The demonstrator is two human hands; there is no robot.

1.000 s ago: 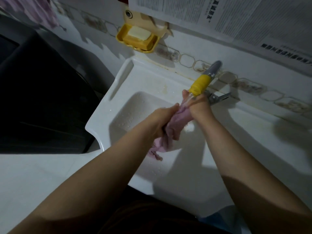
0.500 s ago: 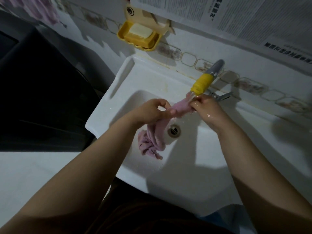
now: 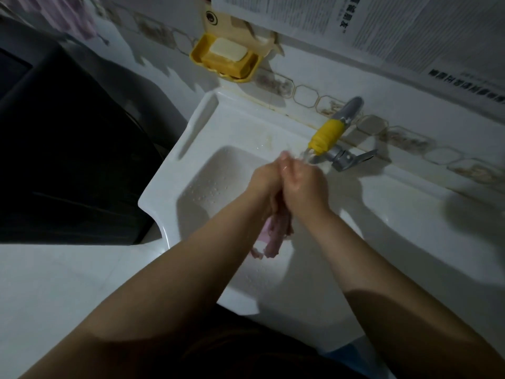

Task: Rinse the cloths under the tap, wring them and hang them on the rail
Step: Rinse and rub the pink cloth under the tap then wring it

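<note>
While both hands (image 3: 284,184) grip cloth (image 3: 274,236), newsprint (image 3: 314,15) unreadable.

Both arms reach forward. The left hand (image 3: 263,177) and right hand (image 3: 304,184) press close together, squeezing a pink cloth (image 3: 273,236).

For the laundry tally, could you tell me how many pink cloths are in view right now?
2. One pink cloth hangs from both hands, left hand and right hand, over the sink. A second pink cloth hangs top left, partly cropped; others may be hidden.
</note>
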